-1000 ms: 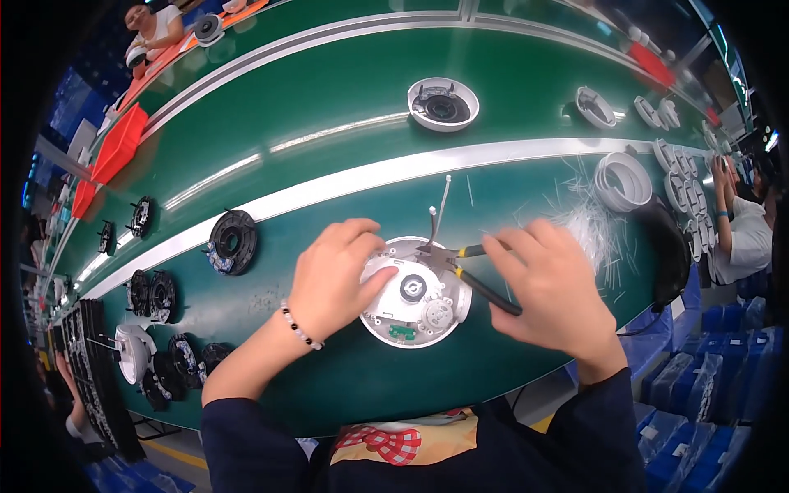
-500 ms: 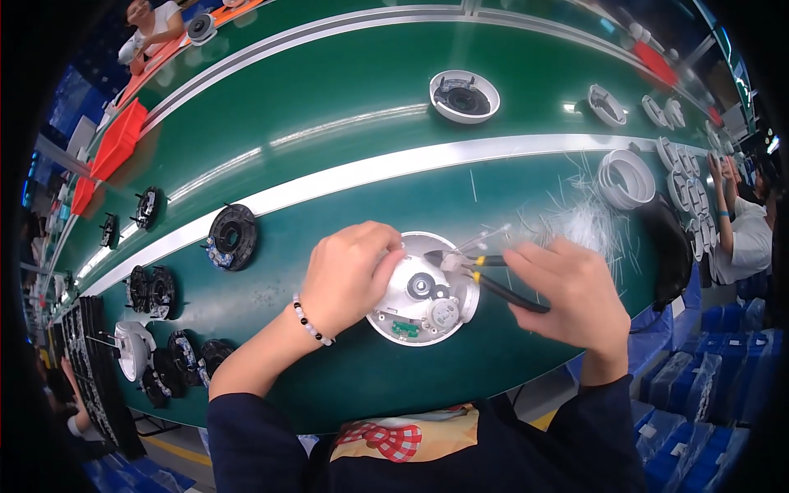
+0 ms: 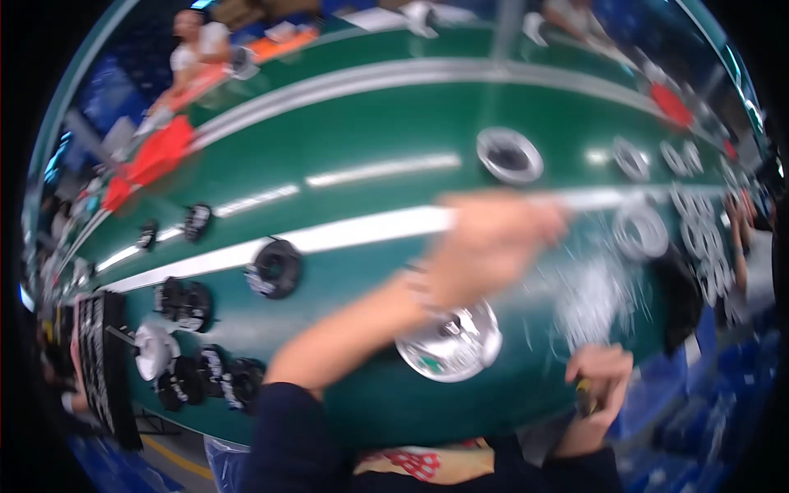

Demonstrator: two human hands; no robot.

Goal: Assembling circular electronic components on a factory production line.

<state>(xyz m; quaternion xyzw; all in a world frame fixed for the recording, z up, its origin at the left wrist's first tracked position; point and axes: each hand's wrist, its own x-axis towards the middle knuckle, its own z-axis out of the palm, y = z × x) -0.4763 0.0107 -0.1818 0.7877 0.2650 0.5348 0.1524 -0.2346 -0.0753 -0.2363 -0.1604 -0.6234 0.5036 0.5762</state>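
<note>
A round white housing (image 3: 450,366) with a small green circuit board inside rests on the green bench in front of me. My left hand (image 3: 489,246), wearing a beaded bracelet, is raised over and beyond its far side; motion smears the fingers, so whether they hold anything is unclear. Lower on the right, my right hand (image 3: 600,380) is closed around the pliers (image 3: 585,398), of which only part of the yellow-and-black handle shows. A pile of clear plastic strips (image 3: 593,296) lies just beyond that hand.
Black round parts (image 3: 275,268) are scattered along the left. White rings (image 3: 641,230) stand past the strips, with a dark bag-like object (image 3: 680,300) beside them. A white bowl-shaped part (image 3: 509,154) sits across the pale strip. Other people work at the far left and right.
My left hand has left the housing and swung up and right. My right hand has drawn the pliers away from the housing, down and right. The whole view has shifted and blurred.
</note>
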